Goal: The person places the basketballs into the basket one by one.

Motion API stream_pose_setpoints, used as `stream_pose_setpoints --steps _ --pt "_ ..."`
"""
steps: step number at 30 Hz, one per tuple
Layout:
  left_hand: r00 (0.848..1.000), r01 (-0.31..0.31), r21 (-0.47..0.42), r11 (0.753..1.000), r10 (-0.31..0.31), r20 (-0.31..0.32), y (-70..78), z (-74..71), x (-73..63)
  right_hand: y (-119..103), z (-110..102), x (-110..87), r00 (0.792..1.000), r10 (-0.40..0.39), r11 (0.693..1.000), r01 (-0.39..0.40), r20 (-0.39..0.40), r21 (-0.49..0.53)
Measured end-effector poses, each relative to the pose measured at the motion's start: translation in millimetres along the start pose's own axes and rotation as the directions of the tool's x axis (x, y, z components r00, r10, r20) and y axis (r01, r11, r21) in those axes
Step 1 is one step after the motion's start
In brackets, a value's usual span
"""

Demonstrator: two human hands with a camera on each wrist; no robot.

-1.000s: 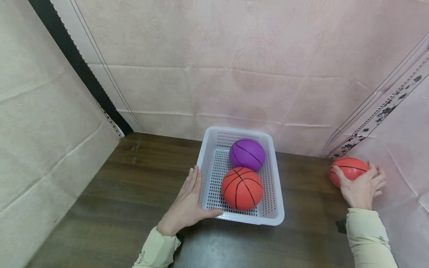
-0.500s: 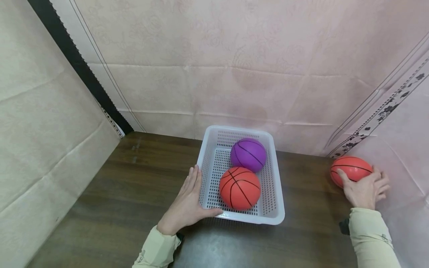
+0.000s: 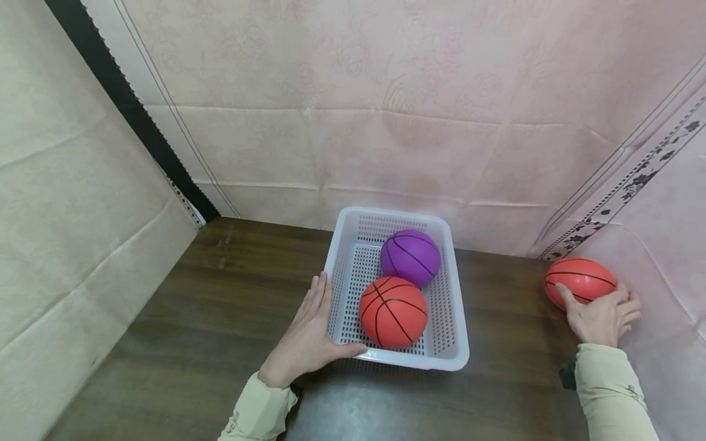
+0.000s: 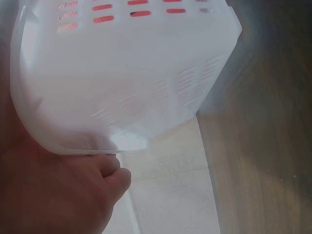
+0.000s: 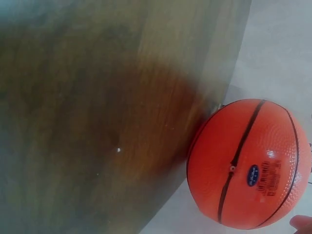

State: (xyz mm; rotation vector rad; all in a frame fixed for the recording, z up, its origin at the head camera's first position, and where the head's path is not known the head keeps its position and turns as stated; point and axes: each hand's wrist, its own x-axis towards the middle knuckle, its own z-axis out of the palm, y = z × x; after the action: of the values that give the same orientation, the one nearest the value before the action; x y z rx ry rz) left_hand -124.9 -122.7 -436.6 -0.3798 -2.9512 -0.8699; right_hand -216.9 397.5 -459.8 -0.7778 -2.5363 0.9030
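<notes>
My left hand (image 3: pixel 309 337) lies along the left side of a white plastic basket (image 3: pixel 459 306), fingers straight, thumb across its front rim. The left wrist view shows that hand against the basket's outer wall (image 4: pixel 122 58). Inside the basket sit a purple toy basketball (image 3: pixel 410 257) and, nearer me, an orange-red one (image 3: pixel 393 313). At the far right, my right hand (image 3: pixel 601 315) holds another red toy basketball (image 3: pixel 579 278), thumb on its near left side, other fingers by its right side and partly hidden. In the right wrist view this basketball (image 5: pixel 248 163) shows a label.
Everything stands on a dark wooden table (image 3: pixel 220 324). Pale patterned cloth (image 3: pixel 375 122) rises behind the table and on both sides. The right-hand cloth wall (image 3: pixel 673 318) is close beside my right hand.
My right hand and its red basketball have shifted slightly right. In the basket the orange-red ball has rolled a little left and the purple one slightly right. My left hand stays put.
</notes>
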Motion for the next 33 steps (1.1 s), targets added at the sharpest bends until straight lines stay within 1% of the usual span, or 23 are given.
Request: stream_pose_setpoints --steps 11,18,21,27,33 --pt "1.0 0.001 0.0 1.0 -0.001 0.0 -0.1 -0.2 -0.2 2.5 1.7 6.0 1.0 0.001 1.0 0.0 0.026 -0.031" --pt "1.0 0.004 0.01 1.0 -0.004 0.003 -0.2 0.8 0.2 3.8 4.5 8.1 0.999 0.018 1.0 -0.016 0.047 -0.025" --pt "1.0 0.005 0.002 1.0 -0.005 -0.001 -0.1 1.6 0.2 4.1 4.8 8.6 0.998 0.02 0.999 -0.019 0.053 -0.028" --pt "1.0 0.02 -0.008 1.0 -0.02 0.012 0.0 2.2 -0.9 3.1 4.1 10.3 0.997 0.027 0.999 -0.025 0.066 -0.029" --pt "1.0 0.016 -0.007 1.0 -0.016 0.007 -0.1 1.9 0.1 4.2 6.8 12.5 0.997 0.039 0.999 -0.039 0.071 -0.008"
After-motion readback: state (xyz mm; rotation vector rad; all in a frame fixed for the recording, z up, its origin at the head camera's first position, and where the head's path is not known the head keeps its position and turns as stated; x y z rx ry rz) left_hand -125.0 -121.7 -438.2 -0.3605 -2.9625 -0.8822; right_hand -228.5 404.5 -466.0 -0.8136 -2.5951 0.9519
